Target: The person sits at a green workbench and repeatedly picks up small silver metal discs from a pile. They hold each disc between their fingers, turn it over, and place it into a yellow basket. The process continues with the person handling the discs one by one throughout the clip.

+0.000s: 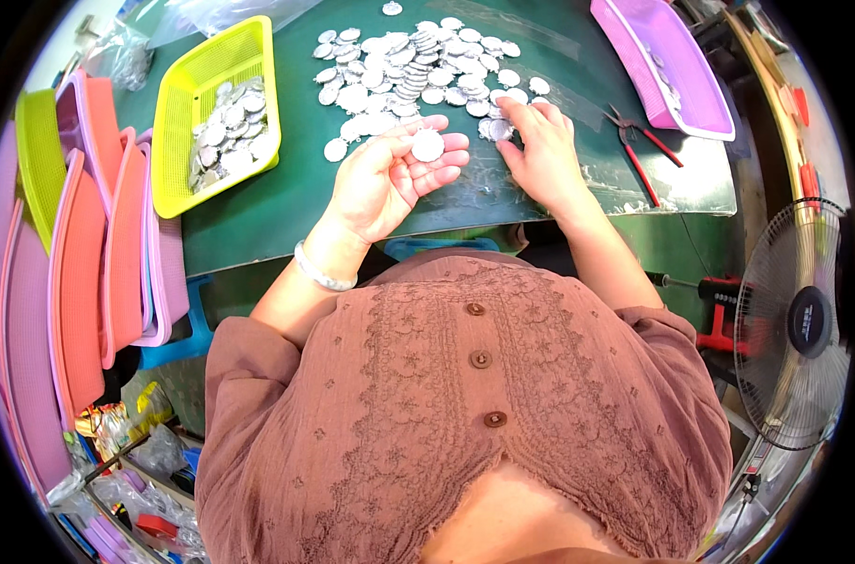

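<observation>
My left hand [376, 188] is turned palm up over the near part of the table. A round, flat silver metal disc [427, 146] lies on its fingers, with the thumb behind it. To the right, my right hand [547, 155] reaches palm down to the near right edge of a loose pile of similar discs [413, 70]. Its thumb and index finger are apart, on either side of a few discs [498, 130]. Whether they grip one is hard to make out. Small loops show on the rims of some discs.
A yellow-green plastic basket [178, 127] with more discs stands left on the green table [249, 211]. At right are red-handled pliers [642, 150] and a purple basket [658, 85] holding a few pieces. Stacked baskets [79, 273] crowd the left side; a fan [792, 324] stands right.
</observation>
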Demonstrator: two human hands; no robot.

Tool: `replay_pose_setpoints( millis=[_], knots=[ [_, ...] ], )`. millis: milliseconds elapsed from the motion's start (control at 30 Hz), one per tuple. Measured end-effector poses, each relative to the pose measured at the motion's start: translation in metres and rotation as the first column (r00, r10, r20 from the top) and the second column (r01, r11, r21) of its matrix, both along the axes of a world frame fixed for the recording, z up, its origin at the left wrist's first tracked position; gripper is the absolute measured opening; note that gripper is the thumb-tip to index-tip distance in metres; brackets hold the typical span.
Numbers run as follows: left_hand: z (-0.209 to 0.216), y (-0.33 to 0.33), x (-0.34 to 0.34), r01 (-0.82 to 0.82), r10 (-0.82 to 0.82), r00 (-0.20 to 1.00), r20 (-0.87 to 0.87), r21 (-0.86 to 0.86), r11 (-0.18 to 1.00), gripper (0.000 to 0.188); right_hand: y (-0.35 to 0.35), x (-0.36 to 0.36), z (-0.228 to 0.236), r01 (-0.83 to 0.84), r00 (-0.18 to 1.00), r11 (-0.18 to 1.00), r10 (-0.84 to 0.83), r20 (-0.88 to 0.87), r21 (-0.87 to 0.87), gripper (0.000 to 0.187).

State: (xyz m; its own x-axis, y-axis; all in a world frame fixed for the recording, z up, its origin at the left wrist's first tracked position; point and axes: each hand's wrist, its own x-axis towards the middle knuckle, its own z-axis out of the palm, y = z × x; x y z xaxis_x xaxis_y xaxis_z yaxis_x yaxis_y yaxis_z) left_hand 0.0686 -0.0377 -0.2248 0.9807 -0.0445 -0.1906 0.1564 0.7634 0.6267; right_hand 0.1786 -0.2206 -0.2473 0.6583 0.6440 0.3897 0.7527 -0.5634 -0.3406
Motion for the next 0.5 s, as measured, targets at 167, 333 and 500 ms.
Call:
replay_pose_setpoints(
  millis=[167, 333, 500],
  knots=[
    [-0.0028, -0.0013, 0.0002, 0.025, -0.025, 1.0, -0.003, 0.002, 1.0, 0.036, 0.0006, 0.0052, -0.004, -0.026, 0.999, 1.0, 0.026, 0.029, -0.001, 0.051],
    [-0.0029, -0.0003, 0.0003, 0.031, -0.032, 0.999, -0.018, -0.059, 0.998, 0.034, 0.0003, 0.0076, -0.0038, -0.054, 0.997, 0.998, 0.053, 0.061, 0.018, 0.048],
    [-0.0032, 0.0017, -0.0002, 0.05, -0.051, 0.999, -0.014, -0.042, 0.998, 0.037, 0.0001, 0.0085, -0.0031, -0.064, 0.998, 0.996, 0.063, 0.032, 0.056, 0.047]
  ],
)
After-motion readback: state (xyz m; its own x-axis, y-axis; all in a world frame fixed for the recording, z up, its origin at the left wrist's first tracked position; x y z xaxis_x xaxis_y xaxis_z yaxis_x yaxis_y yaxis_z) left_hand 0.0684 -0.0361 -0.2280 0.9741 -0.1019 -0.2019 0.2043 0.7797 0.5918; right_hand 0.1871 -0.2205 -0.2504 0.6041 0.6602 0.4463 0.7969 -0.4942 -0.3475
